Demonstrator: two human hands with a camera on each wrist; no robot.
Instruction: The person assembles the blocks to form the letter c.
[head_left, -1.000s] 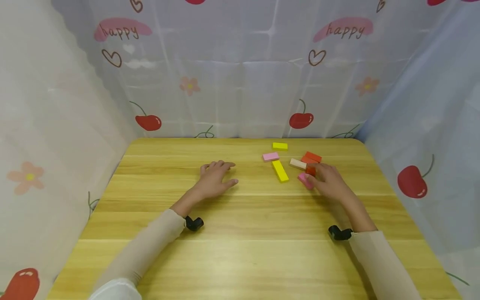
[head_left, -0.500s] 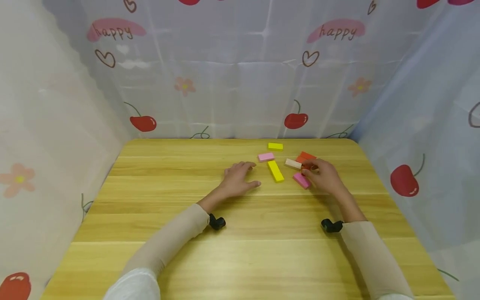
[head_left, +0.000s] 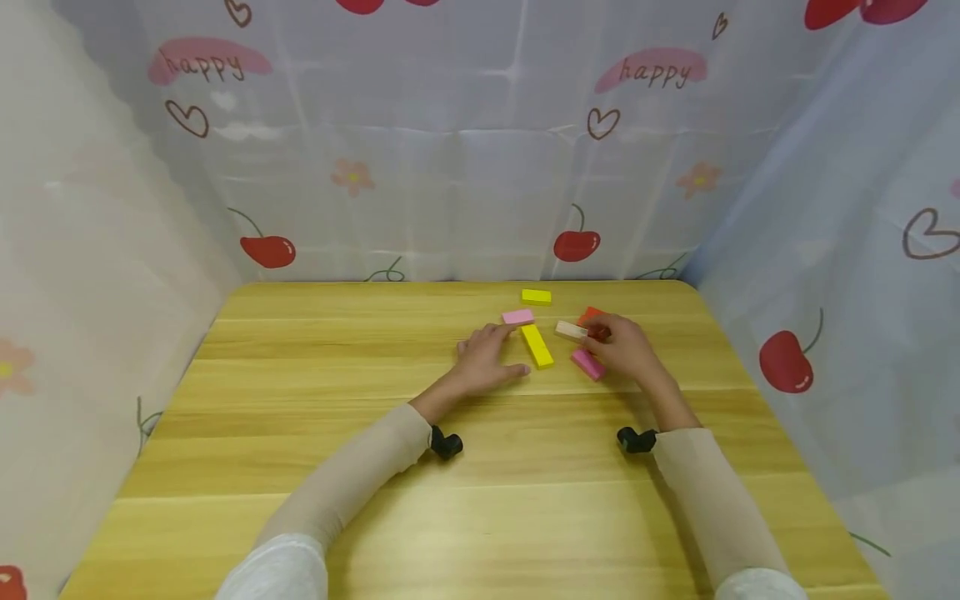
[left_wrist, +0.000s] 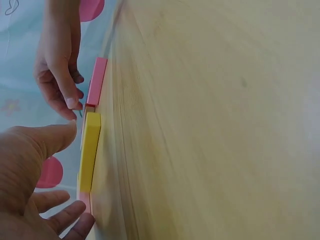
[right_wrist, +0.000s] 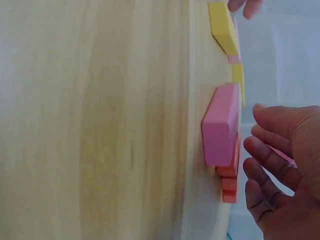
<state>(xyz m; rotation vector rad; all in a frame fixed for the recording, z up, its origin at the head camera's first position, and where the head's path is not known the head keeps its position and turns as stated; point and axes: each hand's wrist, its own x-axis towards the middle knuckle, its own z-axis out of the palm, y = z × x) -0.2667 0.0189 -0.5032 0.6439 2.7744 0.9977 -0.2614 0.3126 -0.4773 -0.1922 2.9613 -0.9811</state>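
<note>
The patterned curtain (head_left: 480, 200) fills the upper part of the head view and meets the back edge of the wood-grain tabletop (head_left: 480, 517). A wide stretch of boards runs from the lower middle to the left, giving room to slide pieces forward; room behind is scant.

The person's left hand (head_left: 483, 360), at centre, has its fingers spread, thumb apart, holding nothing. The right hand (head_left: 628, 346), right of centre, bends its fingers loosely over the cluster, thumb apart; no block appears clasped.

Between and around the hands lie the long yellow block (head_left: 537, 347), slanting beside the left hand; the magenta block (head_left: 588, 364), just below the right fingertips; the pale pink block (head_left: 517, 317); the bare-wood block (head_left: 572, 331); the short yellow block (head_left: 536, 297), near the back edge; and the red-orange blocks (head_left: 592, 315), partly hidden by the right hand.

The step seems to be reaching for pieces; the next move probably calls for a careful pinch that spares the neighbours.
</note>
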